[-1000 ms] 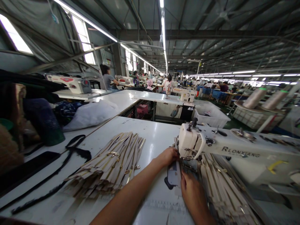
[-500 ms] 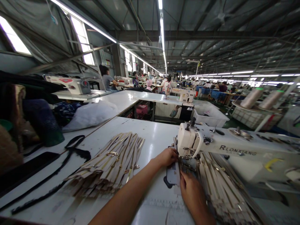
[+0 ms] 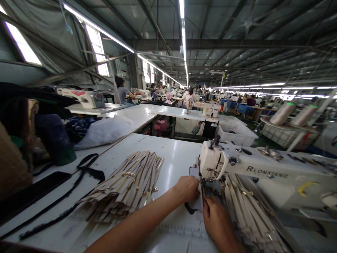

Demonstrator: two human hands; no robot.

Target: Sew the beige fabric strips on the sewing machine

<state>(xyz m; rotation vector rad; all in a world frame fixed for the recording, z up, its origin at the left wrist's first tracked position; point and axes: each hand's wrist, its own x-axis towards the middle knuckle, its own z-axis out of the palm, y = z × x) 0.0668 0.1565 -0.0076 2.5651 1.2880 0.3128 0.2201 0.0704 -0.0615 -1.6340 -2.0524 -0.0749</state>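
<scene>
My left hand (image 3: 188,188) is closed, its curled fingertips at a narrow pale fabric strip (image 3: 200,203) just left of the sewing machine's needle area. My right hand (image 3: 216,214) pinches the near part of that strip, below the presser foot; the fingertips are partly hidden. Above both hands is the head of a white sewing machine (image 3: 252,165). Left of my forearm lies a fanned bundle of beige zipper strips (image 3: 126,186) with gold teeth and pulls. A second bundle of zipper strips (image 3: 250,207) lies right of my right hand, partly under the machine arm.
Black cords (image 3: 71,189) and a dark flat piece (image 3: 39,191) lie on the white table (image 3: 152,140) at left. Beyond are a white bag (image 3: 107,128), a white bin (image 3: 237,131) and thread cones (image 3: 283,114). Several people work farther back.
My left hand has drawn back toward me along the strip, from beside the needle to lower down. My right hand stays nearly in place. The view has shifted slightly.
</scene>
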